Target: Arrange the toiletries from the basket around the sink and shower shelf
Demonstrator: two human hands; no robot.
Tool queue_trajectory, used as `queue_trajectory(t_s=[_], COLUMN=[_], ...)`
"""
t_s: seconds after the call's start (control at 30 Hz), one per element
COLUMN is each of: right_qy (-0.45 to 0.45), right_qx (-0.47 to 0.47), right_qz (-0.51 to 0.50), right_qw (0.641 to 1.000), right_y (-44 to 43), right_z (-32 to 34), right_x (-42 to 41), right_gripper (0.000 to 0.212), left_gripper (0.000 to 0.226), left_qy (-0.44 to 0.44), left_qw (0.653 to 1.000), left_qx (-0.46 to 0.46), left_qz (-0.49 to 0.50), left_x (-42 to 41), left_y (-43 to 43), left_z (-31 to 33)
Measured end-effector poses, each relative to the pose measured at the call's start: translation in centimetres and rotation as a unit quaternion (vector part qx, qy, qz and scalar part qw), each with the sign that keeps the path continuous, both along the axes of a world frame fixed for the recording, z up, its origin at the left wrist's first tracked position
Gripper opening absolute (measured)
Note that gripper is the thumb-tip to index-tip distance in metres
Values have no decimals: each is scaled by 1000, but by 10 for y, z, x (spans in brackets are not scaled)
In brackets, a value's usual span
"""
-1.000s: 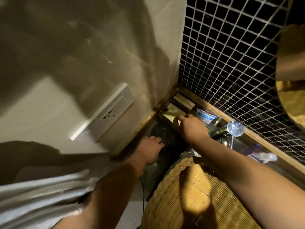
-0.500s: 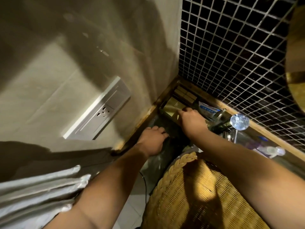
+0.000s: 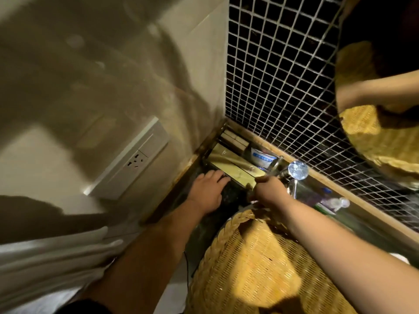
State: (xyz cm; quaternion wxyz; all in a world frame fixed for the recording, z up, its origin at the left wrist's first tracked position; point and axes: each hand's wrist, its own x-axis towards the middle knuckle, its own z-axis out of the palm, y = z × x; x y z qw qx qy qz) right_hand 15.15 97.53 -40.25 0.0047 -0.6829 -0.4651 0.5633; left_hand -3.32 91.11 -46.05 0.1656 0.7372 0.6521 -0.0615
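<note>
From the head view, the person was in the placing part of the job, working the back left corner of the dark counter (image 3: pixel 229 196) where the plain wall with its socket plate (image 3: pixel 133 164) met the black mosaic tile (image 3: pixel 283 75). The woven basket (image 3: pixel 256 264) sat in the foreground, close under the right forearm, its inside in shadow, so I could not tell what toiletries remained in it. A shiny rectangular tray (image 3: pixel 231 165) lay in the corner, with a few small pale boxes (image 3: pixel 234 140) behind it and a white tub with a blue label (image 3: pixel 263 157) just beside them, near the chrome tap (image 3: pixel 294 172). The left hand (image 3: pixel 207 192) lay flat on the counter, fingers (image 3: pixel 217 175) loosely spread and reaching to the tray's near edge, holding nothing, seemingly steadying it. The right hand (image 3: pixel 268 192) was curled at the tray's right end, fingers drawn together with the thumb; whether they pinched a small item or only the tray's rim I could not tell. A clear small bottle (image 3: pixel 335 203) lay on its side farther right along the ledge. To my eye, the next move called for squaring the tray to the corner, then going back into the basket for another item.
</note>
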Motion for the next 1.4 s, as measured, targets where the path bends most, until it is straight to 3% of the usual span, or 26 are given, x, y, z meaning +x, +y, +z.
queue_trajectory(t_s=[0.2,0.37,0.47,0.57,0.63,0.7,0.8,0.9,1.03,1.4], right_qy=[41,37,-21,-78,-114,-147,-194,-244,-278,-281], right_qx=[-48,-49,-26,50,113,156,192,208,227,278], right_qz=[-56,23,77,187,302,385,432,461,491,392], right_qw=[996,998,996,978,940,898,860,828,794,831], right_y=[-4,0,-1,-9,-17,-27,-51,-78,-100,-121], right_z=[-8,-13,-12,-5,4,16,37,56,59,53], right_x=[-6,-10,-18,-19,-18,-17,-4,16,44,83], right_gripper=[16,21,10,55,82,94,105,115,107,92], left_gripper=[86,94,94,92,90,84,67,75,82,79], left_qy=[33,69,72,76,78,72,86,106,136,191], left_qw=[999,996,996,995,994,994,988,979,968,943], left_qx=[-16,-48,-47,-49,-60,-69,-35,-16,-23,-14], left_qz=[-22,-22,-23,-38,-38,-49,-122,-172,-209,-271], left_x=[19,18,17,15,17,23,36,45,51,52], left_y=[19,30,30,25,23,23,24,29,39,48], left_z=[-1,-7,-14,-22,-24,-22,-19,-17,-10,-6])
